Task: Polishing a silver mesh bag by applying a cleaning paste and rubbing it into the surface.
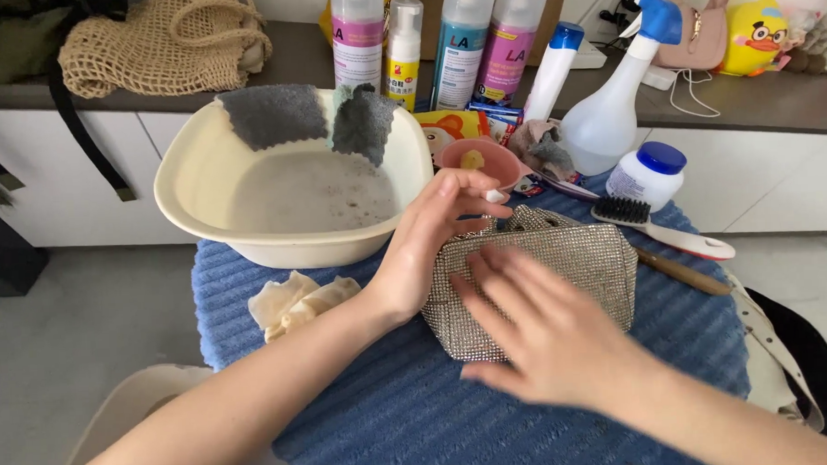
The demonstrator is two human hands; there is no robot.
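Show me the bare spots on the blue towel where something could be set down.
The blue towel is bare along its near edge, between the two forearms below the sparkly bag, and in a strip right of the bag, below the brush. It is crowded at the back: basin, pink bowl, white jar.

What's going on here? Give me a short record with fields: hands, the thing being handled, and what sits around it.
left hand: open, resting at the top edge of the sparkly silver bag
right hand: open, palm flat on the bag's front, blurred
bag: lies on a blue ribbed towel
basin: cream, behind the bag, holds cloudy water; two grey cloths hang over its rim
brush: white-handled, right of the bag
spray bottle: stands behind the brush
crumpled cloth: cream, left of the bag
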